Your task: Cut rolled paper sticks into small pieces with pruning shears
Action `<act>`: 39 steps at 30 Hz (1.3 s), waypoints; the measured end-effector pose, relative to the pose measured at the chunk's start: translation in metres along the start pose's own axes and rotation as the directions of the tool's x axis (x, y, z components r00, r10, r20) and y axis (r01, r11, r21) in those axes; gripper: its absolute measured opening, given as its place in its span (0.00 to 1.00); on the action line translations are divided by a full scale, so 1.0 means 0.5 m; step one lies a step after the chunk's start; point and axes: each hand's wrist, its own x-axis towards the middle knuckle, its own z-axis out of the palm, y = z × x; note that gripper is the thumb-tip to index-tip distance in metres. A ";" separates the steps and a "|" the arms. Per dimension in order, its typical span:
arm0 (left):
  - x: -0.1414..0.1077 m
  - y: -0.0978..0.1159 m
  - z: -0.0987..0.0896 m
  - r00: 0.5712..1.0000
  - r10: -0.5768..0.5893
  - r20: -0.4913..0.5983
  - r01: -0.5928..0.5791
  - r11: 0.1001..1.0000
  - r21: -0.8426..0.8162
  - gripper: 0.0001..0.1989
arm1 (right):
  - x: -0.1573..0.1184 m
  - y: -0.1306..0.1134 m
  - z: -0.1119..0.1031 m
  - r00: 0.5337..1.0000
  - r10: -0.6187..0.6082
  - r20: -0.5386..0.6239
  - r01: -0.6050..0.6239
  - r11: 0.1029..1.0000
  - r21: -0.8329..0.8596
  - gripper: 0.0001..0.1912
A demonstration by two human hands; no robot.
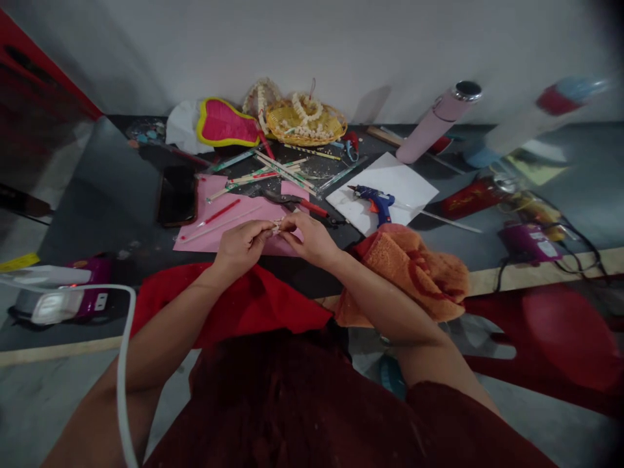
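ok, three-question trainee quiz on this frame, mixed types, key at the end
1. Which blue tool lies on the white square?
2. True or false: the phone lies left of the white square.
3. Fill in: the left hand and right hand pinch a small pale piece above the ____ paper.

Key: 1. The glue gun. 2. True. 3. Pink.

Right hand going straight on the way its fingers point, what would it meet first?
Beyond the small pale piece at its fingertips, the right hand would most likely meet the left hand, which faces it; the exact gap between them is hard to judge.
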 end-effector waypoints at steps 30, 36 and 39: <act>0.001 0.025 -0.015 0.992 -0.051 0.112 0.074 0.974 -0.213 0.15 | 0.000 0.009 -0.012 0.995 -0.099 0.028 0.101 0.992 -0.077 0.11; 0.000 0.020 -0.013 0.992 -0.053 0.114 0.075 0.978 -0.194 0.14 | -0.001 0.009 -0.009 0.990 -0.142 0.018 0.143 0.985 -0.100 0.10; -0.002 0.019 -0.013 0.991 -0.062 0.118 0.083 0.980 -0.180 0.14 | -0.001 0.009 -0.010 0.986 -0.166 0.016 0.167 0.979 -0.116 0.10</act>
